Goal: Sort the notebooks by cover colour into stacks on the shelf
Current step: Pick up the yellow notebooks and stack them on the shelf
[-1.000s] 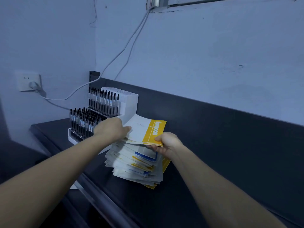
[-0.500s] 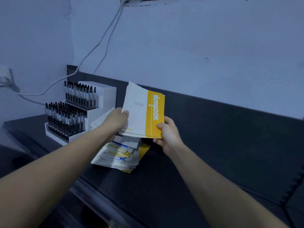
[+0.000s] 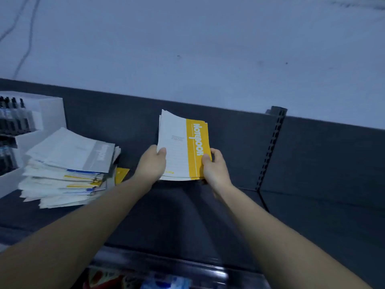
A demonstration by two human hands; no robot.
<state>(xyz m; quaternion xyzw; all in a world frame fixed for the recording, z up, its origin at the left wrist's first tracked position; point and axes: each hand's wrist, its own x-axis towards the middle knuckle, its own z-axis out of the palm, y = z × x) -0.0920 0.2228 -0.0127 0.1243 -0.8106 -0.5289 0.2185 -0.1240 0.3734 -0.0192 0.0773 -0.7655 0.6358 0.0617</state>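
A small bundle of yellow-and-white notebooks [image 3: 183,147] stands tilted against the dark back panel, its lower edge near the shelf [image 3: 166,215]. My left hand [image 3: 151,165] grips its left edge with the thumb on the cover. My right hand [image 3: 214,167] grips the yellow right edge. To the left lies a messy pile of mixed notebooks [image 3: 66,165], topped by a grey-and-white one, with blue and yellow spines showing below. A yellow corner [image 3: 121,174] pokes out beside the pile.
A white tiered display of black pens [image 3: 23,126] stands at the far left, touching the pile. A slotted upright [image 3: 270,147] divides the back panel at right. Colourful items [image 3: 135,280] show on a lower level under the shelf's front edge.
Both hands lifted the yellow notebooks off the mixed pile and carried them to the right. A grey-and-white notebook now tops the pile. The view swung right.
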